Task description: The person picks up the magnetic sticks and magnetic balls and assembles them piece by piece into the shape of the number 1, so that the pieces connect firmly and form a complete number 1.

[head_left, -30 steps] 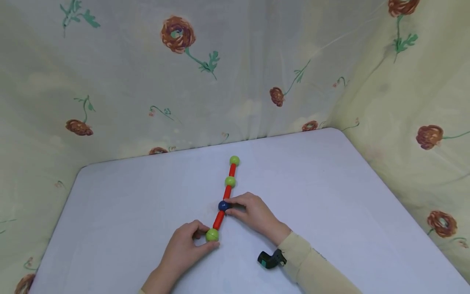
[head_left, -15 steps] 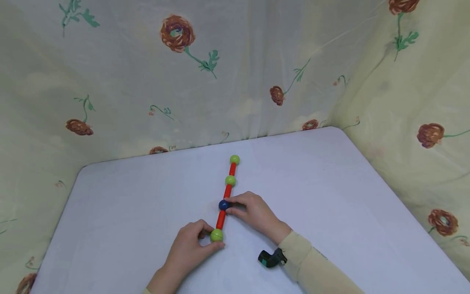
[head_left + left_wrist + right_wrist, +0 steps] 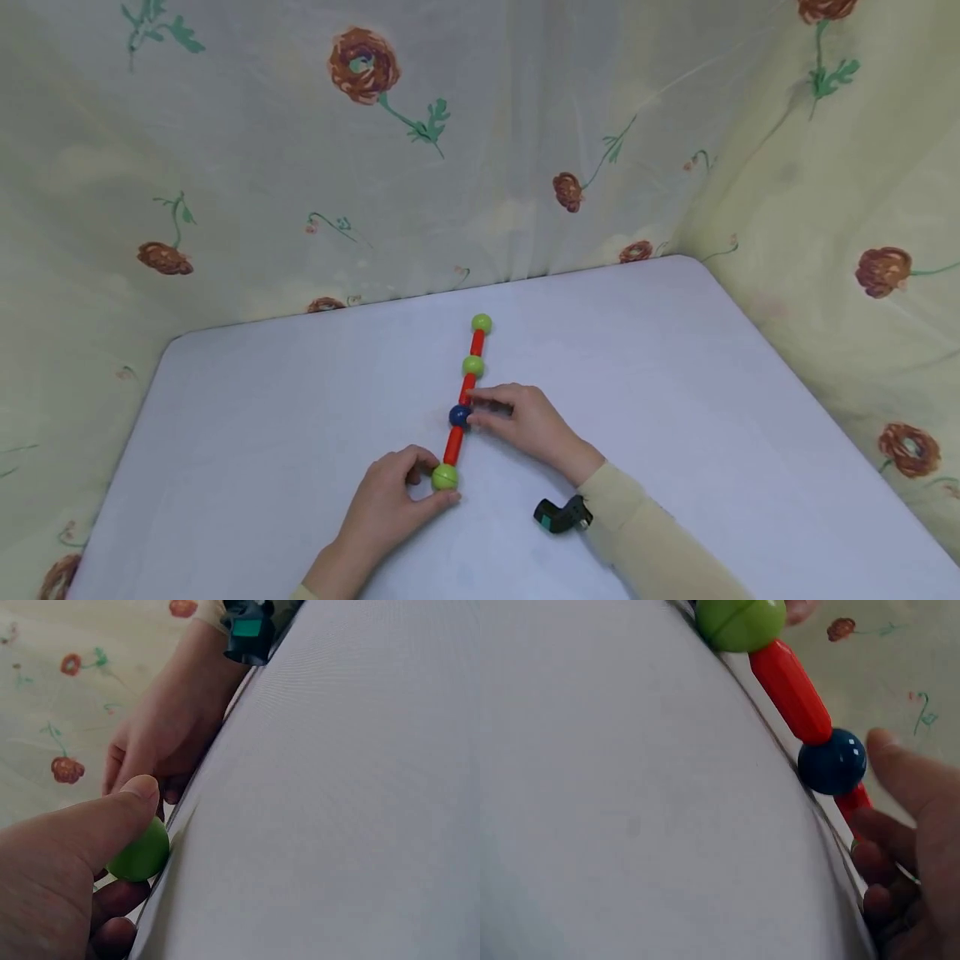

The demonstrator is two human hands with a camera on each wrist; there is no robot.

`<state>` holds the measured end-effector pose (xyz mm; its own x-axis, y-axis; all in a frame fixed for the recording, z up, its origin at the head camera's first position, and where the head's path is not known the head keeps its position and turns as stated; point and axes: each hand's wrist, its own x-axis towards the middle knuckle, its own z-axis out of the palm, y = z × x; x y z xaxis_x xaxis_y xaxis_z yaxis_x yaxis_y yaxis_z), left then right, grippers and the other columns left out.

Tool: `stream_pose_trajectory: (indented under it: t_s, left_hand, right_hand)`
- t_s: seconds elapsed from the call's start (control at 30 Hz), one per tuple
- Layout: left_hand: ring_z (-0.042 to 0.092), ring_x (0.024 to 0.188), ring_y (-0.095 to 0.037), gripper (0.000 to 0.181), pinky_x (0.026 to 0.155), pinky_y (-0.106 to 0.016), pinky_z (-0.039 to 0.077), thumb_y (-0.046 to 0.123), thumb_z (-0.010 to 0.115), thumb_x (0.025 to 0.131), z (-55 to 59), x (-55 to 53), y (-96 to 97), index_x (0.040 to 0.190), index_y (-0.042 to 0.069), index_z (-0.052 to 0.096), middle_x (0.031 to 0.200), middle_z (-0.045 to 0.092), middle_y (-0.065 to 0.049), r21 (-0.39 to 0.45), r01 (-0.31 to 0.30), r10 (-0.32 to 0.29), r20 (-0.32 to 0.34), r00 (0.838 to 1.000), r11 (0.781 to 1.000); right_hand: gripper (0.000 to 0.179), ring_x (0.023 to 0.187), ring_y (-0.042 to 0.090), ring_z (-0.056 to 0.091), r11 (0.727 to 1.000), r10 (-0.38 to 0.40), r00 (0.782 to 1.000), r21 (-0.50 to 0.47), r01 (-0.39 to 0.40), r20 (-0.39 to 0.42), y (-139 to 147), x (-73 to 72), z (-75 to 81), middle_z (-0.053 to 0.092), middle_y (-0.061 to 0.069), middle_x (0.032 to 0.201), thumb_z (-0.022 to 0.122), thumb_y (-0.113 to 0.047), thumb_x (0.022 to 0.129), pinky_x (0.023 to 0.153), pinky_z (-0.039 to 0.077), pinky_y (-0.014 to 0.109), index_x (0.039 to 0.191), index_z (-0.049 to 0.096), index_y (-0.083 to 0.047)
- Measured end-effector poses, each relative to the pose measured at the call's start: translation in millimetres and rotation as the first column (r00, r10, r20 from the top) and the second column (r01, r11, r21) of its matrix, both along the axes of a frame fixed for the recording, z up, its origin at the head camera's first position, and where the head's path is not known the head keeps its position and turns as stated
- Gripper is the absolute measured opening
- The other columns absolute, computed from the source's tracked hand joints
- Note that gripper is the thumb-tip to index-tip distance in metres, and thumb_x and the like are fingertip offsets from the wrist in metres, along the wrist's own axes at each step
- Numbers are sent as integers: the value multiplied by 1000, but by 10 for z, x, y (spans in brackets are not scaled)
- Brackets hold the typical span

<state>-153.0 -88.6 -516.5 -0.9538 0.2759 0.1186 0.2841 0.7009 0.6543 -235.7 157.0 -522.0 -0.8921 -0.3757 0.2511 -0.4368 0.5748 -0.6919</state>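
A chain of balls joined by short red rods lies in a nearly straight line on the white table. Its near end is a green ball (image 3: 445,477), which my left hand (image 3: 386,504) grips between thumb and fingers; the left wrist view shows the thumb over that ball (image 3: 142,853). Further along come a red rod (image 3: 453,446), a dark blue ball (image 3: 460,416) and another red rod (image 3: 467,387). Beside the blue ball is my right hand (image 3: 528,421), thumb and fingers parted. In the right wrist view a gap shows between its thumb and the blue ball (image 3: 832,761).
Two more green balls, a middle one (image 3: 473,366) and a far one (image 3: 482,322), continue the chain toward the back, with a red rod (image 3: 477,342) between them. A black wrist camera (image 3: 562,514) sits at the right sleeve. Flowered cloth (image 3: 450,167) hangs behind the white table (image 3: 637,358).
My left hand has swung the near green ball a little to the right, straightening the chain. The right hand has loosened its pinch on the blue ball and drawn slightly away.
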Motion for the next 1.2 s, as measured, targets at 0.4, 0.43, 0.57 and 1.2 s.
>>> stream_pose_trajectory:
  t_s: [0.4, 0.43, 0.57, 1.2]
  left_hand:
    - [51, 78, -3, 35, 69, -25, 45, 40, 86, 75, 13, -25, -91, 104, 31, 68, 88, 57, 25, -21, 73, -75, -123, 990, 997]
    - [51, 79, -2, 34, 71, -27, 44, 40, 85, 76, 13, -24, -90, 103, 31, 67, 89, 58, 26, -28, 78, -81, -125, 989, 997]
    - [52, 87, -1, 31, 77, -34, 38, 40, 84, 76, 38, 17, -90, 101, 32, 67, 92, 59, 27, -50, 92, -97, -118, 988, 995]
    - [52, 90, 1, 30, 81, -33, 46, 48, 83, 76, -6, 264, -322, 96, 37, 64, 91, 57, 28, 24, 104, -104, 0, 995, 994]
  right_hand:
    - [43, 120, 19, 55, 989, -94, 996, 119, 92, 9, 2, -522, 63, 62, 0, 129, 64, -37, 97, 101, 43, 40, 136, 61, -20]
    - [41, 121, 19, 55, 989, -82, 997, 122, 80, 13, -7, -536, 62, 63, 0, 129, 64, -36, 97, 102, 43, 40, 134, 62, -19]
    - [35, 121, 14, 56, 993, -56, 998, 107, 52, 38, -64, -539, 54, 65, -6, 125, 66, -32, 96, 102, 42, 36, 130, 66, -21]
    - [33, 117, 9, 57, 998, 60, 998, 20, -60, 28, -505, -386, 0, 67, -9, 121, 67, -28, 96, 100, 44, 32, 129, 68, -20]
